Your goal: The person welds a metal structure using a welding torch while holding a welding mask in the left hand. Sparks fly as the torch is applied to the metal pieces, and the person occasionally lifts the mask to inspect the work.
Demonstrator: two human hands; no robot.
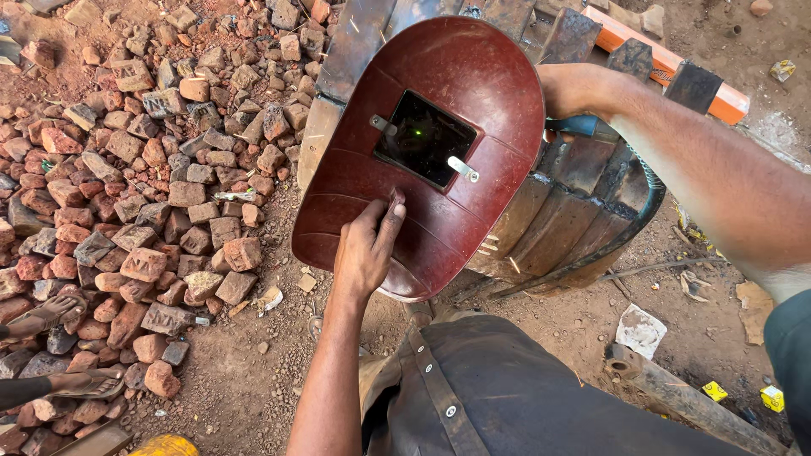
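Note:
My left hand (365,249) grips the handle of a dark red welding shield (431,101) and holds it up in front of me. A green spark shows through its dark window (425,138). My right hand (568,89) reaches behind the shield's right edge and is shut on a blue-handled electrode holder (583,127), whose black cable (646,198) loops down to the right. Under the shield lies a rusty curved metal piece (574,211) made of joined plates; most of the weld spot is hidden by the shield.
A heap of broken red bricks (144,186) covers the ground at the left. Another person's sandalled feet (59,346) show at the left edge. An orange bar (676,72) lies at the top right, a wooden log (676,397) and paper scraps at the lower right.

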